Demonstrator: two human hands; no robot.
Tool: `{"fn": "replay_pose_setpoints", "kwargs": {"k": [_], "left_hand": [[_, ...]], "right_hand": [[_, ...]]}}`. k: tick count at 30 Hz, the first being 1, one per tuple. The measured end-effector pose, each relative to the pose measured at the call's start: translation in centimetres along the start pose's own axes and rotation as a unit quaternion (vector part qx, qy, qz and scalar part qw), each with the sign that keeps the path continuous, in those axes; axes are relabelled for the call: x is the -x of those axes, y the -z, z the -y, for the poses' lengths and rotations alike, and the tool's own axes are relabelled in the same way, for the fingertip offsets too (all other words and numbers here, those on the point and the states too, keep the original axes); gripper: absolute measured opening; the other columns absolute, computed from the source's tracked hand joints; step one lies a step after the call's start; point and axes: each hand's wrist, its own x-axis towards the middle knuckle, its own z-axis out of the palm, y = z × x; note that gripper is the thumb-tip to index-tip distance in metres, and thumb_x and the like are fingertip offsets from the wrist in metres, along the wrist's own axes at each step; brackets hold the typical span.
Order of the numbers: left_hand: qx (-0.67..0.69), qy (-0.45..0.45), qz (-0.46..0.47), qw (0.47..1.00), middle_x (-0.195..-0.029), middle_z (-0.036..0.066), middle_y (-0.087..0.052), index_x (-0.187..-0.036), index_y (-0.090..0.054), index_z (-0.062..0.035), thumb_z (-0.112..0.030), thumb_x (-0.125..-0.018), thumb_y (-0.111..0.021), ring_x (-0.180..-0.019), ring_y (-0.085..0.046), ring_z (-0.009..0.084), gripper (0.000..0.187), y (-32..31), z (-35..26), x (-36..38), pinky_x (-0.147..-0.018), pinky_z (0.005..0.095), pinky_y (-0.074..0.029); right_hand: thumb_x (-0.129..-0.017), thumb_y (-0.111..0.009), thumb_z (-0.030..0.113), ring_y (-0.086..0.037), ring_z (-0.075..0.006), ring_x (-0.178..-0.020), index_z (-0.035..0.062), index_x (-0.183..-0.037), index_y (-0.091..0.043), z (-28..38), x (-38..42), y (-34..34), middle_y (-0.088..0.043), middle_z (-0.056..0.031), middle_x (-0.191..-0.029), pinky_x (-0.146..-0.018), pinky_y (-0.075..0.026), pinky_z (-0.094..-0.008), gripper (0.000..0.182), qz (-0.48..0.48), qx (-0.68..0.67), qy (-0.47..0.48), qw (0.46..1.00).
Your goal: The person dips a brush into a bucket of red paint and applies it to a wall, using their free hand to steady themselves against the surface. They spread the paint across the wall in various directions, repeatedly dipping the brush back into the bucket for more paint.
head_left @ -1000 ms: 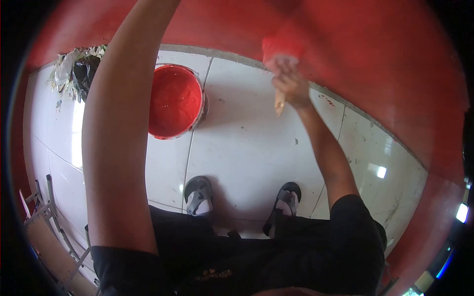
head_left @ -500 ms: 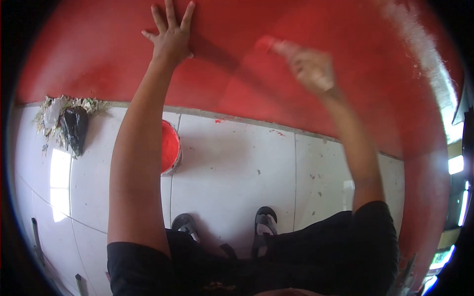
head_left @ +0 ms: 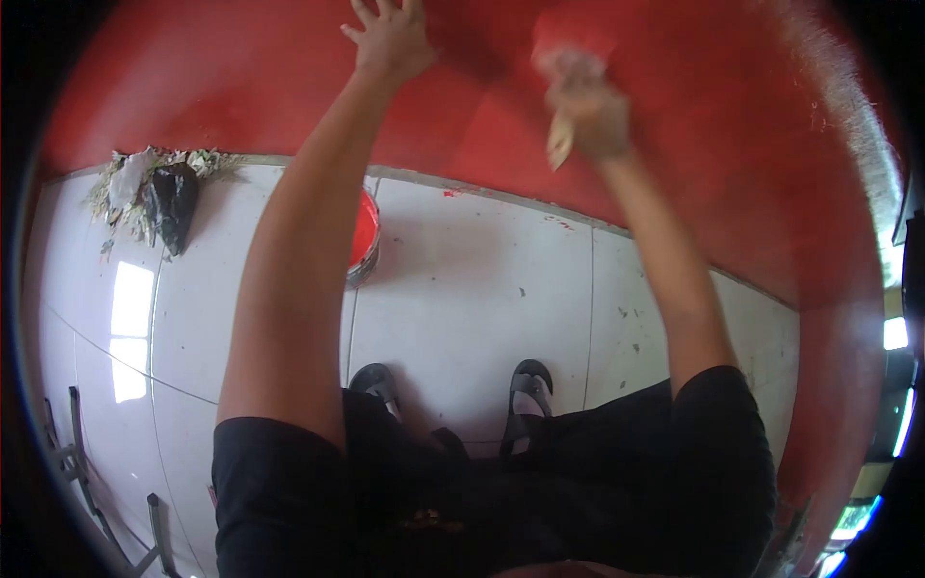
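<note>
Paintbrush (head_left: 561, 142) turned from sideways to bristles-away since the earlier frame, bucket (head_left: 364, 273) below the left hand (head_left: 395, 43), partly hidden by the forearm (head_left: 303, 250), red paint (head_left: 364, 231) inside, right hand (head_left: 593, 114) gripping the brush, blurred bristles just beyond its fingers, left fingers spread against the red wall (head_left: 472, 111).

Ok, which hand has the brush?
The right hand, closed around the brush; the left hand is splayed at the red wall, no brush visible there.

a pale wooden-handled paintbrush (head_left: 560, 143) slants in the right hand (head_left: 595, 114), head blurred before the red wall (head_left: 713, 144); below the left hand (head_left: 393, 46), a round bucket of red paint (head_left: 363, 274), partly hidden.
</note>
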Motion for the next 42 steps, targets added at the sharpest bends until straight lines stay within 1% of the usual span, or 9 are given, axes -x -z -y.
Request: {"fn": "replay_pose_setpoints", "kwargs": {"k": [8,13,14,16,21,24,32,36,42], "left_hand": [[0.122,0.008,0.061,0.991,-0.165,0.022,0.032,-0.165,0.003,-0.0352,-0.035,-0.062,-0.097,-0.150,0.022,0.0547,0.143,0.0,-1.2,0.9,-0.105,0.0862,-0.019],[0.083,0.011,0.053,0.995,-0.166,0.022,0.028,-0.165,0.004,-0.0332,-0.027,-0.064,-0.096,-0.151,0.020,0.0530,0.142,-1.7,-0.7,0.3,-0.106,0.0864,-0.018],[0.075,0.024,0.041,0.996,-0.167,0.023,0.026,-0.165,0.002,-0.0325,-0.025,-0.066,-0.095,-0.152,0.019,0.0530,0.139,-2.2,-0.8,0.1,-0.106,0.0862,-0.018],[0.064,0.035,0.030,0.997,-0.167,0.023,0.025,-0.165,0.001,-0.0317,-0.024,-0.067,-0.094,-0.152,0.017,0.0529,0.137,-2.4,-1.0,0.1,-0.106,0.0860,-0.019],[0.050,0.006,-0.007,0.999,-0.169,0.019,0.021,-0.165,-0.002,-0.0322,-0.022,-0.066,-0.095,-0.155,0.011,0.0500,0.137,-2.6,-0.3,0.9,-0.107,0.0826,-0.024],[0.008,-0.007,-0.009,1.000,-0.170,0.015,0.021,-0.165,-0.001,-0.0350,-0.023,-0.065,-0.096,-0.156,0.008,0.0484,0.138,-2.4,0.6,1.2,-0.108,0.0802,-0.029],[0.045,-0.025,0.012,0.999,-0.170,0.015,0.021,-0.165,-0.002,-0.0342,-0.023,-0.060,-0.098,-0.155,0.009,0.0485,0.142,-0.8,0.6,1.9,-0.107,0.0801,-0.030],[0.071,-0.003,0.041,0.997,-0.170,0.018,0.020,-0.165,-0.001,-0.0297,-0.022,-0.060,-0.097,-0.155,0.010,0.0495,0.143,-0.4,-0.4,1.6,-0.107,0.0819,-0.027],[0.083,0.009,0.000,0.997,-0.170,0.018,0.019,-0.165,-0.004,-0.0288,-0.021,-0.061,-0.097,-0.155,0.011,0.0490,0.140,-1.5,-0.7,1.6,-0.108,0.0829,-0.024]], "right_hand": [[-0.080,-0.062,0.016,-0.070,-0.0327,-0.087,0.0187,-0.078,-0.070,6.9,2.3,-0.9,-0.072,-0.0065,-0.093,-0.081,-0.058,-0.0415,0.008,0.373,-0.357,-0.106,0.850],[-0.076,-0.057,-0.006,-0.071,-0.0250,-0.115,-0.0073,-0.095,-0.073,-13.0,-9.9,6.6,-0.075,-0.0219,-0.113,-0.093,-0.059,-0.0364,0.024,0.155,-0.594,-0.114,0.781],[-0.091,-0.067,0.005,-0.068,-0.0246,-0.119,-0.0087,-0.086,-0.069,-16.9,-12.5,9.5,-0.069,-0.0220,-0.128,-0.090,-0.059,-0.0344,0.015,0.138,-0.829,-0.227,0.492],[-0.092,-0.071,0.019,-0.073,-0.0203,-0.099,0.0012,-0.096,-0.073,-23.3,-16.1,13.6,-0.075,-0.0128,-0.111,-0.079,-0.059,-0.0315,0.018,0.103,-0.153,-0.056,0.981],[-0.087,-0.063,-0.006,-0.052,-0.0115,-0.053,0.0013,-0.067,-0.056,-24.6,-21.5,18.8,-0.060,-0.0030,-0.068,-0.050,-0.044,-0.0219,0.022,-0.202,-0.044,-0.067,0.976],[-0.084,-0.063,-0.011,-0.052,-0.0094,-0.059,0.0001,-0.068,-0.055,-22.5,-18.5,15.1,-0.060,-0.0015,-0.070,-0.053,-0.042,-0.0219,0.021,-0.089,0.021,-0.242,0.966],[-0.081,-0.064,0.020,-0.071,-0.0240,-0.082,0.0205,-0.087,-0.070,-0.3,-3.2,3.9,-0.071,-0.0018,-0.095,-0.063,-0.059,-0.0408,0.009,0.046,-0.132,0.058,0.988],[-0.083,-0.062,0.017,-0.072,-0.0256,-0.078,0.0206,-0.082,-0.071,-3.0,-5.4,6.4,-0.071,-0.0027,-0.082,-0.071,-0.060,-0.0433,0.010,0.275,-0.341,-0.033,0.899],[-0.075,-0.076,0.000,-0.072,-0.0176,-0.082,0.0019,-0.086,-0.071,-25.6,-18.8,15.4,-0.074,-0.0054,-0.087,-0.082,-0.061,-0.0331,0.012,0.126,-0.484,-0.235,0.834]]}}
